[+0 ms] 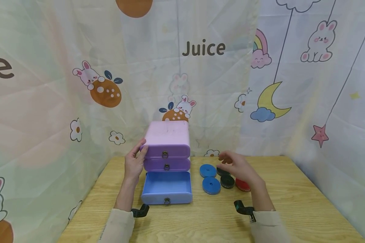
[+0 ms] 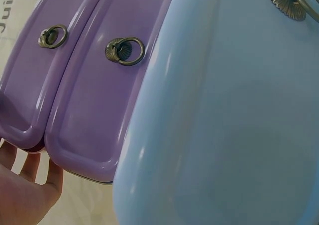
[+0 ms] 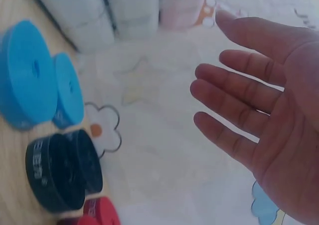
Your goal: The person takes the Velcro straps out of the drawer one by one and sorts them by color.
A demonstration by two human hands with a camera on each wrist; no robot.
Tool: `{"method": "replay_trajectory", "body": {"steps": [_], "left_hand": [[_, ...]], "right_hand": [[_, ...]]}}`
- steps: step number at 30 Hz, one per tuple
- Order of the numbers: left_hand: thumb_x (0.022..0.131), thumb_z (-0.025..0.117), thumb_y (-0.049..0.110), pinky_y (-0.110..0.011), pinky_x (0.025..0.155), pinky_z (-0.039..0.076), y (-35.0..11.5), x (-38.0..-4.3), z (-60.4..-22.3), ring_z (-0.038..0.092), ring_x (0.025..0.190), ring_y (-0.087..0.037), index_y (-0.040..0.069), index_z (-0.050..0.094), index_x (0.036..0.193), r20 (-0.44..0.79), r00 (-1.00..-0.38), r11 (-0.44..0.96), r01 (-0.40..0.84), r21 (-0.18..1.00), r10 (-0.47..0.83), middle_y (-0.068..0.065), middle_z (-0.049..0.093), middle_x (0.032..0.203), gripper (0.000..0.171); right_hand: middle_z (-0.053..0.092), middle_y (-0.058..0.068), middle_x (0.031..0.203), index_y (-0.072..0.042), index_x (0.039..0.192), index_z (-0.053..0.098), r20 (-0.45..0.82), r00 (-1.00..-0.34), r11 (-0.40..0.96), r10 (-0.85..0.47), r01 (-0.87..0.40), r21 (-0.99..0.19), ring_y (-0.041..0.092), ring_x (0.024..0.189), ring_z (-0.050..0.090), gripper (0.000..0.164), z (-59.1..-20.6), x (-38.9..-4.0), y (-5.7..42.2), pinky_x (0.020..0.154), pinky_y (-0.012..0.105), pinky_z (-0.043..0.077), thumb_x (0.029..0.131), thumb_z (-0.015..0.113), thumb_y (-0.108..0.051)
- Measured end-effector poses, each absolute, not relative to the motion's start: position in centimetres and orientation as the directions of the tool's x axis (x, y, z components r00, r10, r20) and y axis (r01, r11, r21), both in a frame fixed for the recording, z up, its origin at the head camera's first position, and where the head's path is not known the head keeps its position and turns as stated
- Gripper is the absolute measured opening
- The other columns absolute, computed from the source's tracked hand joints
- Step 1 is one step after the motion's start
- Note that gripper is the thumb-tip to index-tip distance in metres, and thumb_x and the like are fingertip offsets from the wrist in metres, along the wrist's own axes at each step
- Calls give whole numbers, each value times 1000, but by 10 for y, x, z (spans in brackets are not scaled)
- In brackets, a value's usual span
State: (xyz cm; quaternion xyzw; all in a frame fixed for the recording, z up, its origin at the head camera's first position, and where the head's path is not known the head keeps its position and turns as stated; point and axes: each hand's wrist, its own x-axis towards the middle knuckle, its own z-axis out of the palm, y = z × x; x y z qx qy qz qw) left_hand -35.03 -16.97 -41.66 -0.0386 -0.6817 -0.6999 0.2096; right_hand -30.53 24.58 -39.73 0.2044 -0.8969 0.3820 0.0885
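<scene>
A small drawer cabinet (image 1: 167, 132) with a pink top stands at the table's back. Its two purple drawers (image 1: 176, 152) are pushed in or nearly so, while the light blue bottom drawer (image 1: 152, 199) is pulled out, with nothing visible inside. My left hand (image 1: 135, 163) grips the cabinet's upper left corner, thumb at the top drawer's front edge and fingers along the side. Over the flat rolls hovers my right hand (image 1: 238, 167), fingers loosely extended and holding nothing. Beneath and beside it lie blue rolls (image 1: 211, 185), black rolls (image 1: 227, 182) and red rolls (image 3: 102, 211), which resemble tape.
The wooden table (image 1: 213, 219) carries the cabinet and rolls. A printed curtain (image 1: 213, 101) encloses the back and both sides. Each drawer has a brass ring pull, such as the middle drawer's ring (image 2: 132, 51). A dark wrist mount (image 1: 244, 209) sits at each cuff.
</scene>
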Motion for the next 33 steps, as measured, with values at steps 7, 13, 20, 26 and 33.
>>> {"method": "replay_trajectory", "body": {"steps": [7,13,20,26,33], "left_hand": [[92,75,52,-44,121,41,-169,-349,-416,44,149,-11,30,67,140,336,-911,18,342,940,-238,14,58,152,54],[92,76,52,-44,119,43,-169,-349,-417,45,148,-11,30,67,140,334,-911,20,339,940,-243,13,59,152,54],[92,76,52,-43,118,44,-169,-349,-416,46,148,-11,30,67,140,335,-910,20,341,940,-246,13,59,152,54],[92,75,53,-44,119,43,-169,-348,-415,44,149,-11,31,67,140,324,-915,23,328,944,-240,14,58,152,54],[91,75,53,-43,119,43,-169,-348,-415,45,148,-11,30,67,140,326,-914,18,332,943,-242,14,58,152,54]], "right_hand": [[73,0,108,-12,126,66,360,-855,596,-373,-518,-613,16,99,70,37,-388,-300,222,88,39,61,97,76,-32],[71,-6,100,-13,126,65,346,-830,573,-438,-554,-604,12,96,68,37,-391,-300,201,87,36,60,97,76,-32],[71,-7,102,-16,125,66,307,-786,521,-536,-595,-612,9,95,68,38,-399,-297,171,86,31,59,96,76,-39],[72,-3,109,-12,130,65,280,-741,497,-610,-633,-593,19,101,70,43,-407,-294,148,87,35,59,97,75,-38],[71,-2,114,-13,134,63,246,-727,485,-641,-632,-605,28,108,69,48,-410,-288,129,89,32,58,97,75,-39]]}}
